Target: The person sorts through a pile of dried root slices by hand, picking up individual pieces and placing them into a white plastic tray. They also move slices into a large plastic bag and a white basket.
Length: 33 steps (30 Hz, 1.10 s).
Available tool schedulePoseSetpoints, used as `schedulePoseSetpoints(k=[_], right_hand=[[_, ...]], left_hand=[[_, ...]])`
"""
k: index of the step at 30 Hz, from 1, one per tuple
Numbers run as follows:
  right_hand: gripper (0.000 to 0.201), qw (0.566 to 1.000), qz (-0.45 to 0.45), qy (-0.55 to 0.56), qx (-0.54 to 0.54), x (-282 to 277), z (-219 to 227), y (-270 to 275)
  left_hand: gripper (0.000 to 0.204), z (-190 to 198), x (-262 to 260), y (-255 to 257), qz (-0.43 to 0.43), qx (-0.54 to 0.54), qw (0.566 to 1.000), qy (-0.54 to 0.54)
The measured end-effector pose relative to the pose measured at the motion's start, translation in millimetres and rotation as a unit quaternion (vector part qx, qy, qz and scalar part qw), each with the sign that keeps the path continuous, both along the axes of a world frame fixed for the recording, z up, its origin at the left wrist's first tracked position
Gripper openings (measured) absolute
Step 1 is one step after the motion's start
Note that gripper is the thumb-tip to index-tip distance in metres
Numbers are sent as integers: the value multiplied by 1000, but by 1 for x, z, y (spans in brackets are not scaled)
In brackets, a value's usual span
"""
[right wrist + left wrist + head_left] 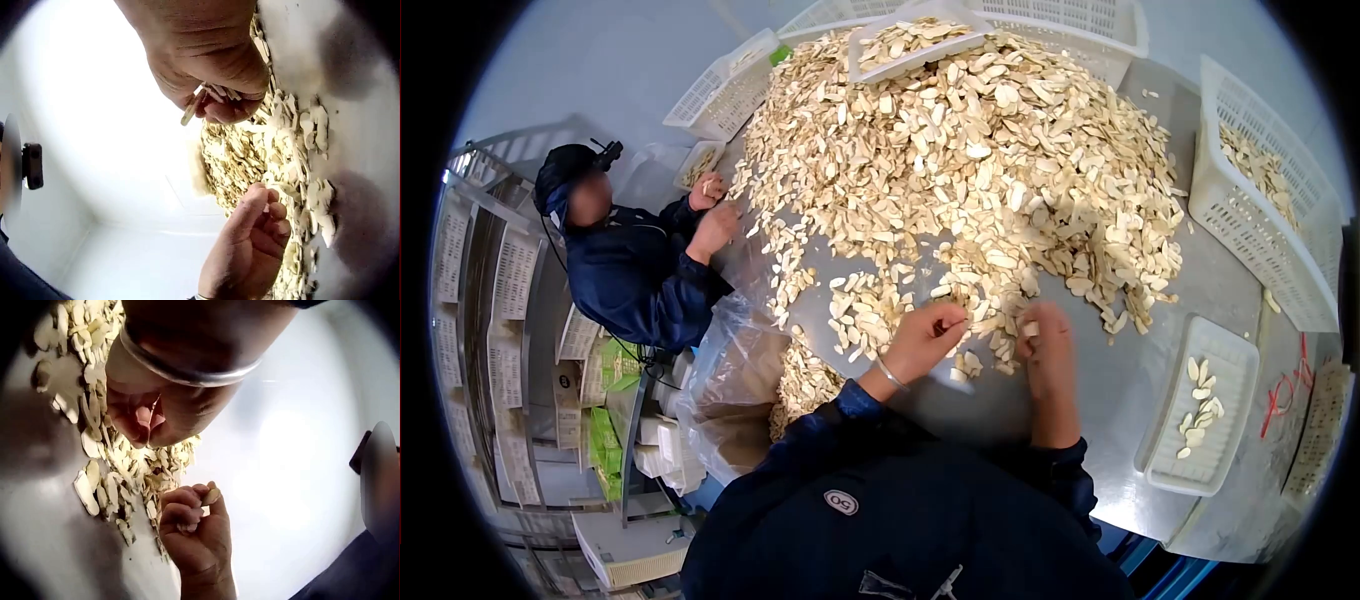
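Both hands are over the near edge of a large heap of pale, oval dried slices [960, 150] on a metal table. My left hand [925, 345], with a silver bracelet at the wrist, has its fingers curled at loose slices; a pale bit shows between its fingers in the right wrist view. Just to the right, my right hand [1050, 350] grips several slices [215, 92] in its curled fingers. One slice [211, 497] sticks out by the thumb in the left wrist view. Scattered slices [965, 365] lie between the two hands.
A shallow white tray [1245, 365] with several slices stands at right, below a white basket [1215, 190]. Another tray [870, 72] rests atop the heap. At left are a plastic-lined bag [715, 400] of slices and another person [630, 270] working. Red string [1280, 395] lies far right.
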State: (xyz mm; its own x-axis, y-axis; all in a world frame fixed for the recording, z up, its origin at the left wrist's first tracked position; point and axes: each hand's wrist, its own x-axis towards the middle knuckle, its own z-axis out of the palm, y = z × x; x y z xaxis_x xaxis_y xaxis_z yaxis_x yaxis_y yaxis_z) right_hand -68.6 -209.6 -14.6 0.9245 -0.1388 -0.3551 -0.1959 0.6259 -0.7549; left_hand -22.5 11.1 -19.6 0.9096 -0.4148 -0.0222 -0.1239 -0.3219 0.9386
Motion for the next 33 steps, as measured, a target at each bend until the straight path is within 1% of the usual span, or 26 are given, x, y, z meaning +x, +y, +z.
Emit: schedulePoseSetpoints(k=[2, 3, 5, 6, 7, 10, 11, 14, 15, 16, 18, 19, 20, 22, 23, 25, 26, 27, 28, 29, 30, 31, 33], right_hand=[[12, 990, -81, -18, 110, 2, 15, -3], [12, 992, -83, -24, 93, 4, 16, -3], [11, 994, -89, -35, 59, 6, 17, -5], [11, 995, -74, -28, 54, 5, 16, -5], [10, 997, -62, -22, 49, 4, 12, -6], [10, 998, -43, -23, 39, 4, 6, -4], [10, 998, -39, -28, 37, 4, 5, -3], [10, 999, -30, -20, 16, 5, 7, -1], [11, 999, -36, -16, 13, 4, 7, 0], [11, 999, -43, -15, 9, 3, 8, 1], [12, 999, -46, -19, -2, 5, 9, 1], [12, 999, -42, -23, -8, 5, 8, 1], [12, 999, -38, -25, -13, 5, 5, 1], [11, 999, -29, -34, -12, 6, -1, 2], [10, 999, -22, -43, -16, 5, -1, 2], [8, 999, -20, -42, -7, 6, 1, 2], [9, 999, -17, -41, -7, 5, 2, 2], [9, 999, -15, -38, -7, 4, 3, 2], [9, 999, -12, -34, -6, 4, 4, 1], [9, 999, -15, -38, -8, 5, 4, 1], [9, 999, -18, -41, -10, 5, 3, 2], [9, 999, -22, -41, -10, 4, 2, 2], [10, 998, -29, -32, -34, 6, 3, 1]], left_hand=[[18, 18, 0, -18, -25, 94, 986, -137], [21, 22, -1, -27, -23, 134, 970, -204], [17, 27, -5, -42, -20, 184, 945, -268], [15, 27, -6, -46, -19, 208, 931, -300], [13, 27, -6, -48, -25, 246, 928, -278], [13, 11, -1, -40, 9, 195, 948, -252], [14, 7, 3, -36, 3, 184, 941, -282], [16, 14, 5, -29, 19, 126, 979, -159], [16, 15, 8, -25, 2, 115, 985, -131], [16, 16, 9, -22, -12, 82, 995, -51], [15, 24, 16, -19, -37, 8, 994, 98], [16, 24, 24, -15, -94, 7, 993, 71], [15, 47, 33, -13, -163, 60, 982, 72], [14, 62, 58, -6, -295, 100, 948, 72], [14, 77, 73, -6, -317, 138, 938, 31], [13, 122, 107, -11, -360, 211, 908, -48], [14, 148, 122, -12, -289, 245, 918, -122], [17, 161, 143, -17, -173, 137, 974, -53], [29, 180, 164, -14, -76, 67, 994, -28], [33, 193, 173, -17, 10, -85, 994, -63], [43, 210, 178, -23, 46, -167, 980, -97], [50, 224, 172, -25, 75, -205, 971, -101], [48, 214, 168, -15, 80, -162, 979, -98]])
